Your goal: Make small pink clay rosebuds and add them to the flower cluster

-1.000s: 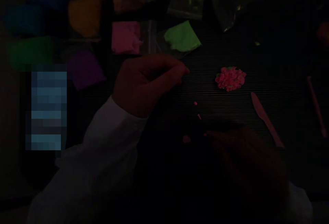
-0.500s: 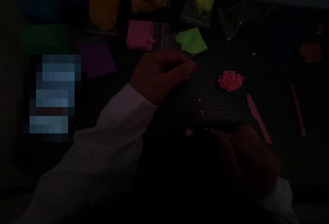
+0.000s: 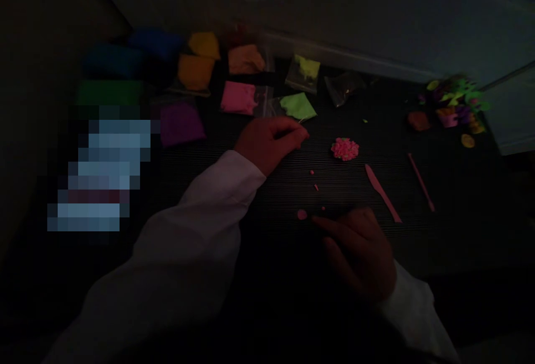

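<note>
In dim light my left hand (image 3: 267, 144) rests on the dark table, fingers curled and pressed together at the tips. Whatever they may pinch is too small and dark to make out. My right hand (image 3: 361, 252) lies lower right, its index finger stretched out and the thumb apart. That fingertip is just right of a flat pink clay disc (image 3: 301, 214), near a tiny pink ball (image 3: 323, 208). Two more pink bits, a small ball (image 3: 311, 172) and a thin sliver (image 3: 316, 187), lie between the hands. Further back sits a pink clay cluster (image 3: 345, 149) with green specks.
To the right lie a pink modelling knife (image 3: 382, 193) and a thin pink stick tool (image 3: 421, 182). Bags of coloured clay, including pink (image 3: 237, 98), green (image 3: 297, 106) and purple (image 3: 182, 122), line the back left. Colourful clay pieces (image 3: 455, 102) stand far right. A lit, pixelated screen (image 3: 112, 166) is left.
The view has tilted up and back, showing the wall and more clay pieces. My right index finger has left the tiny ball and moved toward the disc. My left hand keeps its curled pose.
</note>
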`<action>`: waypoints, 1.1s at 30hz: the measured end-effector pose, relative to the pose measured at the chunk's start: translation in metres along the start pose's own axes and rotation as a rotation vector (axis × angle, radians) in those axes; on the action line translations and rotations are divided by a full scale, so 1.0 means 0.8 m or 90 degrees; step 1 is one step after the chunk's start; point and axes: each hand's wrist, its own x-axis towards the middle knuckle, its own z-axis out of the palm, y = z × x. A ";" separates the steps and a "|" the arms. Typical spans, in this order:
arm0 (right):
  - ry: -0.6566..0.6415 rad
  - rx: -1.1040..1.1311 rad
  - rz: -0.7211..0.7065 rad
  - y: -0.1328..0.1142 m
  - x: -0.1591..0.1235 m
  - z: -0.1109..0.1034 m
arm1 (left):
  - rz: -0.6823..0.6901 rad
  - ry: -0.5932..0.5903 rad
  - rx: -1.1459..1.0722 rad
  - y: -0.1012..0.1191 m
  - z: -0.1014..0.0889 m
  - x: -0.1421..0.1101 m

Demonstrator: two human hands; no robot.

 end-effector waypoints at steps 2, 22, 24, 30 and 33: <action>-0.021 -0.021 0.020 -0.003 -0.002 0.004 | 0.004 0.005 -0.005 -0.001 0.001 0.000; -0.083 -0.142 0.031 -0.009 0.003 0.013 | 0.032 0.007 -0.054 -0.005 0.006 0.002; -0.086 -0.143 0.026 -0.009 0.003 0.013 | 0.039 0.008 -0.053 -0.006 0.006 0.003; -0.053 -0.112 -0.002 -0.005 -0.002 0.010 | 0.066 0.006 -0.047 -0.008 0.006 0.004; -0.053 -0.104 -0.032 -0.003 -0.006 0.008 | 0.055 0.013 -0.048 -0.007 0.007 0.004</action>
